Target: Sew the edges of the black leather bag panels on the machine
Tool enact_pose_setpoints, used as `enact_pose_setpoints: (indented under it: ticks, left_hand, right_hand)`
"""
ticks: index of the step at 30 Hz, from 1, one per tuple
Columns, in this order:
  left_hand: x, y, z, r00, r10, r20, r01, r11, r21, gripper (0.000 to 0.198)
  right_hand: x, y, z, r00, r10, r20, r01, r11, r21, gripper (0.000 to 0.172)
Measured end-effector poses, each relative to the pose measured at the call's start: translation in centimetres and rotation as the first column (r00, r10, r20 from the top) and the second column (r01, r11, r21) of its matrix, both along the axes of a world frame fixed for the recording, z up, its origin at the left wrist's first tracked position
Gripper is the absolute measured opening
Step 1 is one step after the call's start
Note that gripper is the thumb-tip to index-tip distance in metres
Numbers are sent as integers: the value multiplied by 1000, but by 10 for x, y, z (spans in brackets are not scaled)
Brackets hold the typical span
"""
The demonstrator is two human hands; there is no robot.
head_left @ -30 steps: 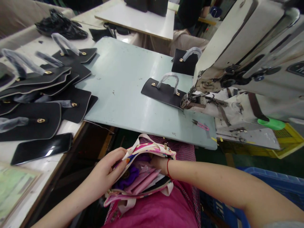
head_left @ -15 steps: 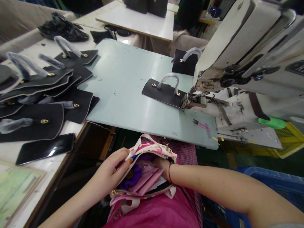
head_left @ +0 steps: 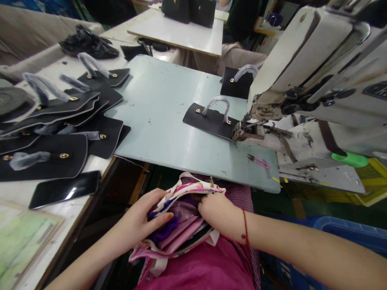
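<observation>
The pouch (head_left: 193,187), a cloth one printed in pink and white, lies on the person's lap just below the near edge of the counter (head_left: 169,121), under its right half. Its open mouth faces up. Its long axis runs from near-left to far-right.

The left hand (head_left: 142,217) is clamped on the left rim of the pouch, with the fingers curled over the edge and pulling that side outward. The right hand (head_left: 217,213) comes in from the right and sits over the far-right end of the mouth. Its fingers bend down inside, so the tips are hidden, and I cannot tell whether they pinch anything.

Pink packets (head_left: 184,230) and a purple bundle (head_left: 165,234) fill the middle of the pouch, between the two hands. The packets are nearer the right hand and lie along the pouch's length.

There is little room to move. The counter edge overhangs just beyond the pouch and a blue crate (head_left: 332,235) stands to the right. The space toward the body is open.

On the counter, a black flap with a wrapped handle (head_left: 208,121) lies against the foot of the sewing machine (head_left: 317,72). Pink snips (head_left: 258,161) lie near the near-right corner. A stack of black flaps (head_left: 60,121) and a phone (head_left: 65,188) are on the left.
</observation>
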State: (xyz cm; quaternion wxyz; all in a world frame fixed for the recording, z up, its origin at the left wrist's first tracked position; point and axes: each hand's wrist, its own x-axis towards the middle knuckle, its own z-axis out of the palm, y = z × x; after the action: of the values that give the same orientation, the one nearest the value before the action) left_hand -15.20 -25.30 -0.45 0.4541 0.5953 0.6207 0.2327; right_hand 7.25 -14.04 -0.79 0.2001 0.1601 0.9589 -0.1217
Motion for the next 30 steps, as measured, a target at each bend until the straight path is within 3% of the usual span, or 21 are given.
enact_pose_setpoints:
  ticks: [3, 5, 6, 8, 10, 12, 13, 14, 15, 16, 17, 18, 20, 22, 23, 24, 25, 27, 30]
  left_hand:
    - [-3, 1, -3, 986, -76, -146, 87, 993, 75, 31]
    - [-5, 1, -4, 968, -91, -236, 114, 990, 88, 23]
    - [-5, 0, -5, 954, -97, -283, 127, 988, 87, 22]
    - [-5, 0, -3, 915, -115, -386, 155, 985, 74, 24]
    - [-2, 0, 1, 867, -149, -475, 195, 979, 50, 29]
    - [1, 3, 7, 824, -188, -535, 234, 972, 17, 32]
    - [3, 5, 9, 804, -205, -558, 248, 969, 1, 32]
    - [5, 7, 12, 787, -219, -577, 259, 966, -14, 32]
    - [7, 9, 14, 770, -229, -595, 265, 964, -28, 32]
    - [9, 11, 15, 756, -233, -612, 268, 963, -37, 31]
    - [10, 13, 16, 744, -234, -626, 269, 962, -41, 31]
    - [11, 14, 15, 735, -233, -637, 270, 962, -41, 31]
    - [13, 15, 13, 731, -221, -646, 272, 962, -23, 30]
    - [13, 14, 10, 752, -194, -630, 269, 963, 25, 28]
    - [13, 13, 9, 770, -171, -614, 261, 964, 59, 28]
    - [13, 12, 8, 790, -143, -597, 247, 964, 96, 28]
    - [12, 10, 7, 808, -114, -578, 230, 964, 131, 28]
    - [12, 8, 6, 833, -72, -548, 202, 963, 180, 29]
    - [13, 4, 4, 846, -52, -530, 189, 960, 208, 26]
  right_hand:
    - [24, 9, 34, 988, -85, -132, 75, 994, -75, 11]
    - [47, 14, 50, 914, -301, -273, 222, 932, -285, 14]
    - [59, 16, 55, 844, -430, -320, 268, 855, -444, 16]
    - [80, 15, 59, 617, -710, -341, 286, 605, -743, 15]
    - [93, 10, 57, 285, -917, -278, 147, 329, -933, 15]
    - [97, 0, 53, 16, -994, -109, -41, 109, -993, 20]
    - [96, -6, 52, -47, -999, -17, -109, 22, -994, 22]
    - [93, -12, 51, -50, -997, 62, -136, -55, -989, 24]
    - [90, -18, 50, -3, -993, 115, -114, -114, -987, 25]
    - [85, -24, 50, 75, -988, 132, -44, -135, -990, 26]
    - [79, -30, 50, 170, -979, 109, 58, -100, -993, 26]
    - [72, -35, 51, 286, -957, 47, 160, -1, -987, 23]
    - [55, -47, 50, 526, -836, -156, 260, 333, -906, 14]
    - [35, -57, 46, 710, -591, -383, 178, 677, -714, 11]
    - [25, -62, 43, 773, -441, -456, 121, 808, -576, 8]
    - [16, -66, 38, 818, -303, -489, 82, 903, -422, 4]
    - [7, -70, 32, 857, -192, -478, 53, 956, -288, 3]
    - [-9, -75, 18, 906, -70, -416, 10, 990, -143, 4]
    - [-31, -78, -4, 955, 5, -297, -56, 985, -164, 7]
